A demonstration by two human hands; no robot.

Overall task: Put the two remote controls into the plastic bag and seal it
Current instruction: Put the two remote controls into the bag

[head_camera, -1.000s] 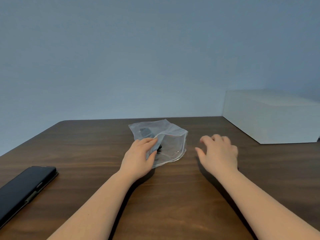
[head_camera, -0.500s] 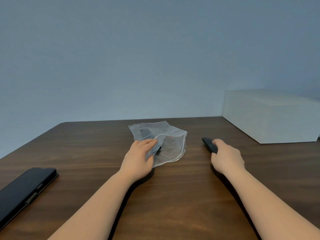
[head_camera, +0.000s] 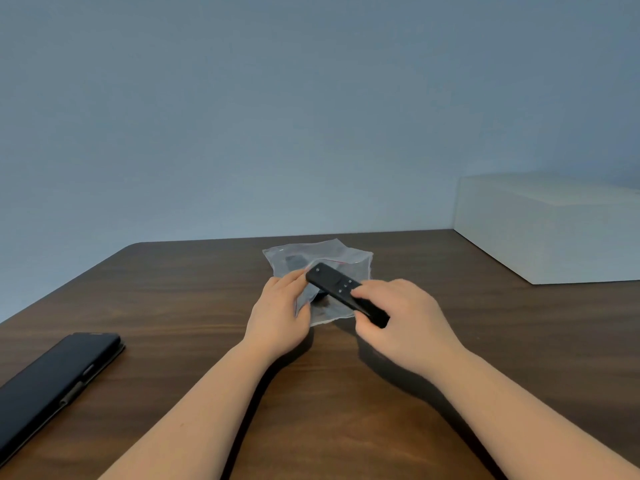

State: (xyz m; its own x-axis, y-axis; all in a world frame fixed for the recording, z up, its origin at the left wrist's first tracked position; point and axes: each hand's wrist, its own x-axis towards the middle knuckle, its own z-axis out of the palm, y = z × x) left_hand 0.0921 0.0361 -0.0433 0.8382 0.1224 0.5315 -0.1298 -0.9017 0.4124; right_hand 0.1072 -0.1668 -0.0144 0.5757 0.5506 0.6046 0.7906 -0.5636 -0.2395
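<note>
A flat black phone-like case (head_camera: 52, 386) lies unmoved at the left of the dark wooden table (head_camera: 173, 299). The left hand (head_camera: 278, 315) still pinches the edge of the clear plastic zip bag (head_camera: 349, 263), which holds one dark remote (head_camera: 294, 263). The right hand (head_camera: 403, 318), half a second ago out to the right, now grips the slim black remote control (head_camera: 341, 289) over the bag's mouth. The white box (head_camera: 554, 230) is unchanged.

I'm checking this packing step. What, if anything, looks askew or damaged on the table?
Nothing stands out. The bag is crumpled but looks intact, a dark item already inside. The right hand holds a remote at its mouth; the left hand steadies it.
</note>
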